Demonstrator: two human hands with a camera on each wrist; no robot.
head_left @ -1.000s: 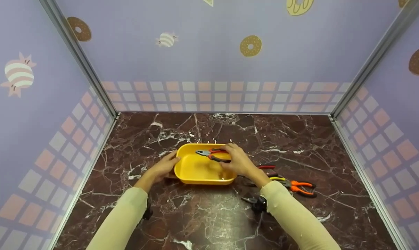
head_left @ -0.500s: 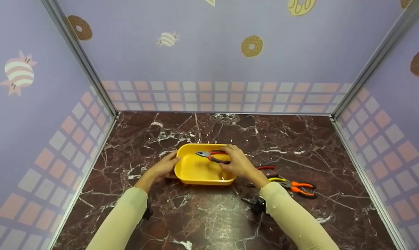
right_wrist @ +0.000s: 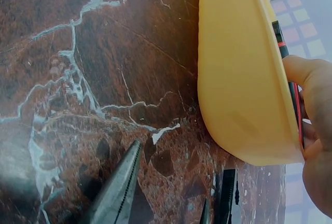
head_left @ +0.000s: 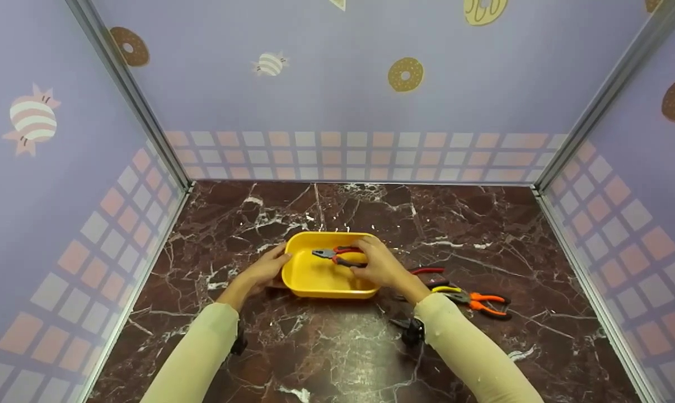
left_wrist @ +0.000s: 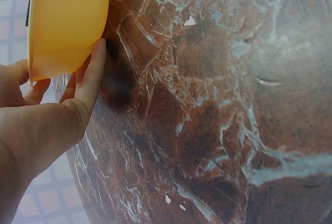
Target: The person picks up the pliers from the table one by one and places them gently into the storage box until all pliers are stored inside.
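A yellow plastic tub (head_left: 309, 277) stands at the middle of the marble-patterned table. At its left end my left hand (head_left: 262, 270) grips it, thumb over the rim and fingers along the outer wall, as the left wrist view shows on the tub (left_wrist: 70, 22). My right hand (head_left: 379, 262) holds combination pliers (head_left: 326, 253) by their red-and-black handles, inside the tub's outline at its right end. The metal nose points left and the handles are spread. In the right wrist view the tub wall (right_wrist: 238, 79) hides most of the pliers.
Right of the tub lie orange-handled pliers (head_left: 486, 302), a tool with a yellow handle (head_left: 446, 289) and a red handle (head_left: 431, 270), partly behind the right forearm. Grey long-nose pliers (right_wrist: 116, 187) lie close below the right wrist. Patterned panels (head_left: 337, 112) enclose the table.
My right hand and the combination pliers have shifted slightly left and toward me over the tub. The left hand and the tub stay where they were.
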